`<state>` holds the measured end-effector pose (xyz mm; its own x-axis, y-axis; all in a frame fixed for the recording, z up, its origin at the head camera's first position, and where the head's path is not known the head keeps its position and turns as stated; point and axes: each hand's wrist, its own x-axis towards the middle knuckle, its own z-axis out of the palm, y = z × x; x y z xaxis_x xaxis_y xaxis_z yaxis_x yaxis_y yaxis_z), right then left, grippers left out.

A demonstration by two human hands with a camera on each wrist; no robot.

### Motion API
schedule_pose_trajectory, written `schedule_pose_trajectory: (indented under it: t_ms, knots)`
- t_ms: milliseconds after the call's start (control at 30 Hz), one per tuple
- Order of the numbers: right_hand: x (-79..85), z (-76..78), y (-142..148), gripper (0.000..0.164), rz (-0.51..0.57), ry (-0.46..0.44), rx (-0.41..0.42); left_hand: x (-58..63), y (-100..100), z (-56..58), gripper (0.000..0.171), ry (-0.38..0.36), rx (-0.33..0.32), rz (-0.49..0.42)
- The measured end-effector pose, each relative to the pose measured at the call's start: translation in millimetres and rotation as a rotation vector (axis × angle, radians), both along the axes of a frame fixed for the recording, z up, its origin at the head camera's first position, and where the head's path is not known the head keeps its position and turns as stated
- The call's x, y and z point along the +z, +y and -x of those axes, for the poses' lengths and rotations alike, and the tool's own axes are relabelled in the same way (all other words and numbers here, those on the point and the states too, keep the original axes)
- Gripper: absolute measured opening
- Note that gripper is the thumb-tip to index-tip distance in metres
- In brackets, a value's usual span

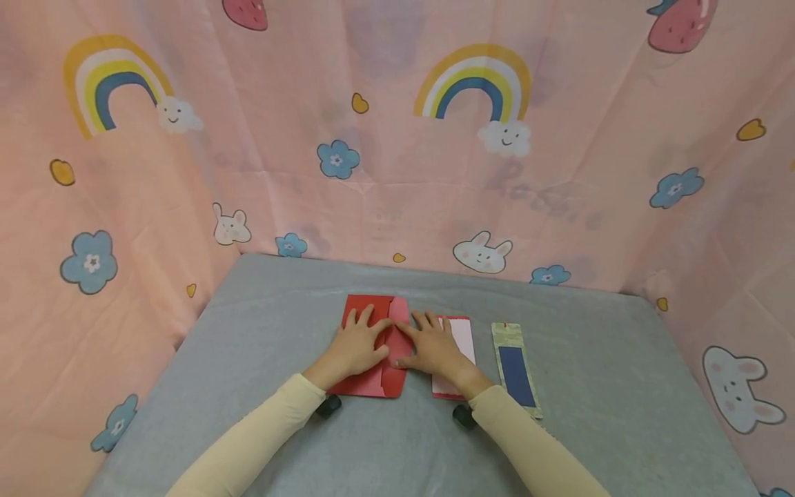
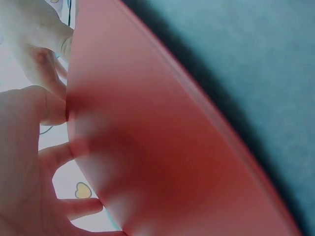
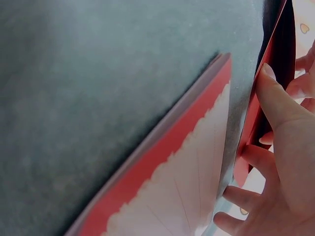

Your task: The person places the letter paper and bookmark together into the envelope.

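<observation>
A red envelope [image 1: 360,385] lies on the grey table with its rounded flap [image 1: 399,353] on the right. My left hand [image 1: 355,347] rests on the envelope's body, fingers spread; in the left wrist view its fingertips touch the far edge of the red paper [image 2: 147,123]. Across from it, my right hand [image 1: 437,351] touches the flap. In the right wrist view, the right thumb [image 3: 275,98] lies along the flap's red paper, and a fingertip touches it lower down. Right beside that hand is a red-edged card with a white scalloped panel [image 3: 187,172], partly covered in the head view.
A narrow green strip [image 1: 509,336] with a dark blue panel lies to the right of the card, near the right forearm. Dark wrist cameras [image 1: 464,416] sit under the wrists. Behind the grey table [image 1: 279,297] hangs a pink patterned curtain [image 1: 397,207].
</observation>
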<state>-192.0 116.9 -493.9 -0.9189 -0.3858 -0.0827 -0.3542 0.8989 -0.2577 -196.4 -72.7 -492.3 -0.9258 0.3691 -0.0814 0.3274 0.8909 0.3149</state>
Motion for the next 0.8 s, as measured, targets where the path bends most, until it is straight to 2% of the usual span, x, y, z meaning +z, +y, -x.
schedule_pose_trajectory:
  t_ms: [300,467,800]
  knots:
    - [0.0,0.0,-0.3,0.080,0.003,-0.005,0.001,-1.6,-2.1,0.5,0.065,0.021,0.014,-0.008]
    - [0.5,-0.5,-0.2,0.080,0.018,-0.005,-0.003,-1.0,-4.0,0.2,0.064,0.057,0.008,-0.045]
    - [-3.7,-0.9,2.7,0.080,0.044,0.002,0.008,-1.1,-8.2,1.3,0.065,0.067,-0.007,-0.079]
